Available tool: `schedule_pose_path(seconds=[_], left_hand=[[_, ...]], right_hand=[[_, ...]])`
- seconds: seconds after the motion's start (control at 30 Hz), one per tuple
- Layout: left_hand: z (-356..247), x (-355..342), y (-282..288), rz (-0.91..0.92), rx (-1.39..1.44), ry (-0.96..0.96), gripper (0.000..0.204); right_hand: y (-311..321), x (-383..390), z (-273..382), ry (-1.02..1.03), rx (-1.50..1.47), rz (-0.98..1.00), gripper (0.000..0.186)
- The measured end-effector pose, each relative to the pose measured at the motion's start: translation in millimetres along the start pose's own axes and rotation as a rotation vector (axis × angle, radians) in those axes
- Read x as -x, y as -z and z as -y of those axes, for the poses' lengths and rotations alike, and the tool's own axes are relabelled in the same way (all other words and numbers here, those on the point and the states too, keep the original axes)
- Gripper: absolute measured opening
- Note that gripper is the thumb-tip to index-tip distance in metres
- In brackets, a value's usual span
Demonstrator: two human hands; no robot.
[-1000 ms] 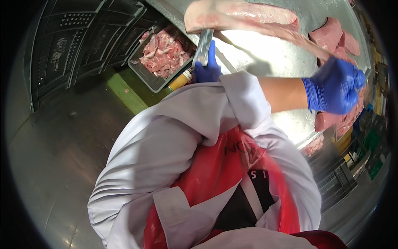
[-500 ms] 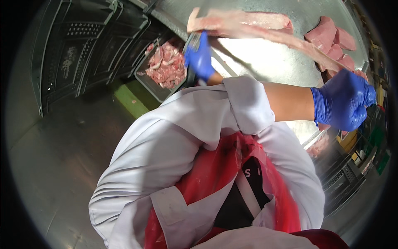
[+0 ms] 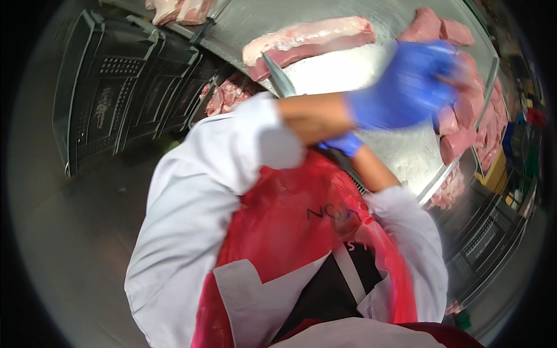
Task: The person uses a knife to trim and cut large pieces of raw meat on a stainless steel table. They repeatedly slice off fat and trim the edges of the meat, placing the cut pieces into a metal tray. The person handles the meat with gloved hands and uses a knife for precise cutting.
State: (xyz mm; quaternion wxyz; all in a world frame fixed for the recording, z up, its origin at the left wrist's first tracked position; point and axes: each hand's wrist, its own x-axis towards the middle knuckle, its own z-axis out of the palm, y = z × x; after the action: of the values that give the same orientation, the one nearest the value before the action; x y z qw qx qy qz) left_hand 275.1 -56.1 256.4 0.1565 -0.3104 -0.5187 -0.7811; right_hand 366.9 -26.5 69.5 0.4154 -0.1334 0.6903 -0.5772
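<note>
Beyond my gloved, blurred left hand (image 3: 406, 87), grip indeterminable, lies the pork slab (image 3: 310, 42); my right hand (image 3: 343, 143) grasps the knife (image 3: 279, 82).

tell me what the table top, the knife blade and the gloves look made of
Table top: probably stainless steel, grey with a bright glare patch. Knife blade: polished metal, thin, shiny and pointed. Glove on the left hand: thin blue rubbery material, likely nitrile or latex, smooth and tight-fitting; motion blur hides finer texture.

Bare steel table (image 3: 400, 153) between pork loin (image 3: 307, 40) and meat chunks (image 3: 464, 116).
</note>
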Motion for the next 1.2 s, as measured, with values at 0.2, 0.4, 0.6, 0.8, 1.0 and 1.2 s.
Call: schedule_pose_path(seconds=[0.2, 0.4, 0.6, 0.8, 1.0, 1.2], left_hand=[[61.0, 193.1, 239.6, 0.574, -1.244, 0.710, 0.040], [111.2, 185.4, 168.5, 0.768, -1.444, 0.479, 0.029], [114.5, 207.1, 133.6, 0.784, -1.393, 0.589, 0.019], [117.1, 169.8, 112.1, 0.749, -1.352, 0.547, 0.022], [91.7, 145.0, 176.2, 0.366, -1.574, 0.495, 0.019], [-32.7, 161.9, 279.3, 0.200, -1.686, 0.698, 0.031]], right_hand=[[82.2, 202.7, -57.2, -0.443, -0.085, -0.058, 0.081], [68.8, 175.2, -72.0, -0.216, 0.136, -0.440, 0.082], [66.8, 101.0, -91.3, -0.201, 0.467, -0.350, 0.068], [77.2, 49.1, -82.7, -0.142, 0.795, -0.429, 0.070], [72.3, 134.7, -75.7, -0.256, 0.745, -0.292, 0.071], [84.2, 175.8, -111.3, -0.086, 0.013, -0.527, 0.074]])
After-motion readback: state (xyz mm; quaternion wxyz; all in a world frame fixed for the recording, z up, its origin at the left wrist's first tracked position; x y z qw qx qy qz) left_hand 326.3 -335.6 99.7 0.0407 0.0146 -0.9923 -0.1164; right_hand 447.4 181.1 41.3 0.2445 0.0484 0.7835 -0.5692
